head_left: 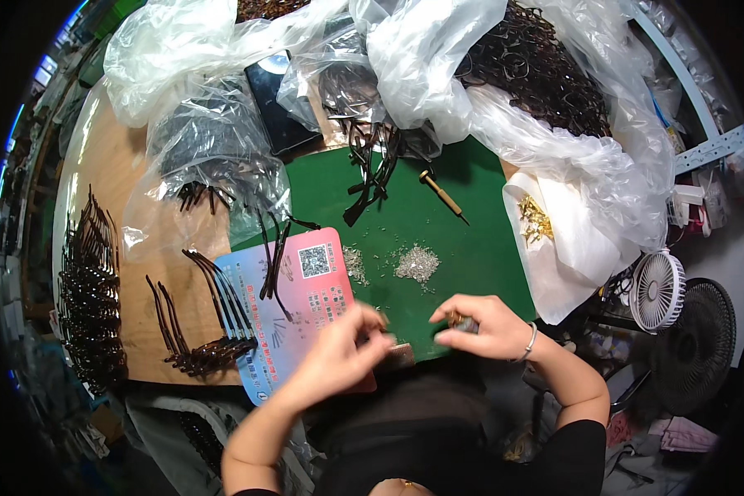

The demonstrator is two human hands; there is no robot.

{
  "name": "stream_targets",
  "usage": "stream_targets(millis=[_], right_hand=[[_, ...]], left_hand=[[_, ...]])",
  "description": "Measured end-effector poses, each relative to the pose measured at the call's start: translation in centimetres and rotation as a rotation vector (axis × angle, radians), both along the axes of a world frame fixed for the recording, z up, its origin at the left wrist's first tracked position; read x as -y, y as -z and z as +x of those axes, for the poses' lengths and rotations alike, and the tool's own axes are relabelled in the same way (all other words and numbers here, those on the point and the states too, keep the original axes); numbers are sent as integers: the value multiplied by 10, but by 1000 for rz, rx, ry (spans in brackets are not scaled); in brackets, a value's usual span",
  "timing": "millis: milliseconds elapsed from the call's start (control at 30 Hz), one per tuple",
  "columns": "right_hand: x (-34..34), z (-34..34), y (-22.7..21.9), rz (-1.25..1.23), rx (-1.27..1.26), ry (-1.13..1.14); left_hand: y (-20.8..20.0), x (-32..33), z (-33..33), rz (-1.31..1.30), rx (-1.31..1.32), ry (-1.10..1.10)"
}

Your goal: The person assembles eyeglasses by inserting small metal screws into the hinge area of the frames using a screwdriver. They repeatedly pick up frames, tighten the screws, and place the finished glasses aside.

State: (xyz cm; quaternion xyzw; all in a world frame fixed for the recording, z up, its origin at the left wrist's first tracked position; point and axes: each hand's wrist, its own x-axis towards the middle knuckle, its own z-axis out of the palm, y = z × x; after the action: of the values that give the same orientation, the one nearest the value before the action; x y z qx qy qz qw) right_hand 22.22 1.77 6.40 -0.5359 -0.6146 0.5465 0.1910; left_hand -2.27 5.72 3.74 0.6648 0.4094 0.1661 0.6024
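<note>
Over the near edge of the green mat [471, 194], my left hand [343, 351] is closed, with thumb and fingers pinched together. Whatever sits in that pinch is too small and blurred to name. My right hand [488, 326] curls its fingers round a short brass-and-dark object [461, 321], mostly hidden by the fingers. A small brownish block [401, 355] lies by the mat's edge between my hands. Beyond them is a pile of tiny silvery metal parts [417, 264], with a smaller heap [355, 264] to its left. A brass-handled screwdriver [443, 197] lies farther back.
Dark eyeglass temples [368, 169] lie at the mat's back. A pink-and-blue printed sheet [293, 306] holds more temples [275, 256]. Stacked brown glasses frames [91, 306] line the left. Gold-coloured parts [535, 219] rest on white paper [546, 281]; plastic bags [422, 62] crowd the back.
</note>
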Motion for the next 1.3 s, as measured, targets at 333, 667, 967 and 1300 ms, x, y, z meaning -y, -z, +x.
stream_targets(millis=[333,667,967,1300], right_hand=[[16,9,43,264,21,107],[10,33,24,298,166,83],[-51,111,33,393,928,601],[-70,113,32,191,1030,411]], left_hand=[[29,-180,88,606,-433,-267],[-40,-122,32,879,-400,-183],[-42,1,2,132,132,-280],[-33,18,3,-282,258,-262]])
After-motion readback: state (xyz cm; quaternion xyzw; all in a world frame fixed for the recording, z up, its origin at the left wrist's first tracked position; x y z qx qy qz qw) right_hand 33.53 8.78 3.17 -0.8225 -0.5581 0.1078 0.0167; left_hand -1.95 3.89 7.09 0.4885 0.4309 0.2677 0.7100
